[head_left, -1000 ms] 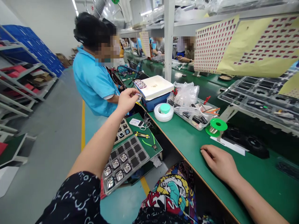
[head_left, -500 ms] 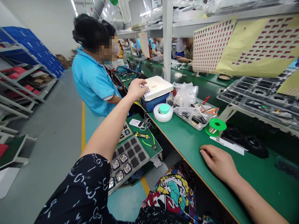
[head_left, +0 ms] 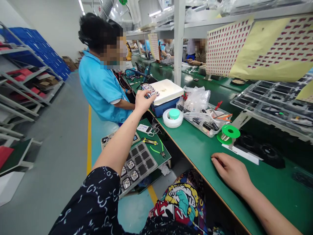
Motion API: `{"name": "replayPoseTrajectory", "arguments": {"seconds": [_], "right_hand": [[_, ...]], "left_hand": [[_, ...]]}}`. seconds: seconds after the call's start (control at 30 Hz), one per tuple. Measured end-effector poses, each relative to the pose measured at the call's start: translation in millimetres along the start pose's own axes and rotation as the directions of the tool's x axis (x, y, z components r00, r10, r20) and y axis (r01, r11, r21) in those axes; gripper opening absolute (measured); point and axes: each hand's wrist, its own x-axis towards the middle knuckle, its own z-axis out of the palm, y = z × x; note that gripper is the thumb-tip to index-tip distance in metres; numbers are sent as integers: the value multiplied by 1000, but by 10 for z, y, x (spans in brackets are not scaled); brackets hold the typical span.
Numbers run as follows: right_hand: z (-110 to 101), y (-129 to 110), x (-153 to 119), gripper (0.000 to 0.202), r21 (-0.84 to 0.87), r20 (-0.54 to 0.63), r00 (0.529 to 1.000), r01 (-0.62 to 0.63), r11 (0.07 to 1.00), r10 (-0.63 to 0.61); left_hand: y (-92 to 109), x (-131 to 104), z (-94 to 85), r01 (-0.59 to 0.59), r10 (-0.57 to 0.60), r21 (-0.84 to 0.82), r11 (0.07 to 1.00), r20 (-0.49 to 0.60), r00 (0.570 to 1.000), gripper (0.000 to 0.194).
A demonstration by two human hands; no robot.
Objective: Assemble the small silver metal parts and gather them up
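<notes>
The landmark is a white-topped, blue-sided box [head_left: 164, 94] standing on the long green workbench [head_left: 207, 150]. To the left of the box, a person in a light blue shirt [head_left: 101, 86] stands bent toward the bench. Below and left of the box, a grey plastic tray of square pockets [head_left: 135, 163] lies on a low green side table, with some silver-framed parts in it. The person's left hand [head_left: 143, 99] is stretched out to the box's left end, fingers loosely curled and narrow, fingertips at a small flat tray of purple-and-white parts [head_left: 149, 88] resting on the box top; whether it pinches anything cannot be told. Half a second earlier the hand lay on top of that small tray, and a second ago it hung lower, short of the box, gripping a small pale part; now it sits at the tray's near edge, which suggests the part has been set down. Right of the box stands a white tape roll with a mint-green cap [head_left: 173, 117], then a green solder spool [head_left: 228, 132]. Far right and nearer, the right hand [head_left: 231, 171] rests flat on the bench, empty, unmoved.
</notes>
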Motion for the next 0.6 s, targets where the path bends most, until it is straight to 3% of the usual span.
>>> {"name": "replayPoseTrajectory", "arguments": {"seconds": [0.37, 0.6], "right_hand": [[5, 7, 5, 27, -6, -17, 1000, 9, 1000, -9], [0, 2, 3, 28, 3, -13, 1000, 6, 1000, -6]], "left_hand": [[-47, 87, 50, 75, -76, -25, 997, -33, 997, 25], [-116, 90, 46, 39, -41, -43, 998, -63, 997, 25]]}}
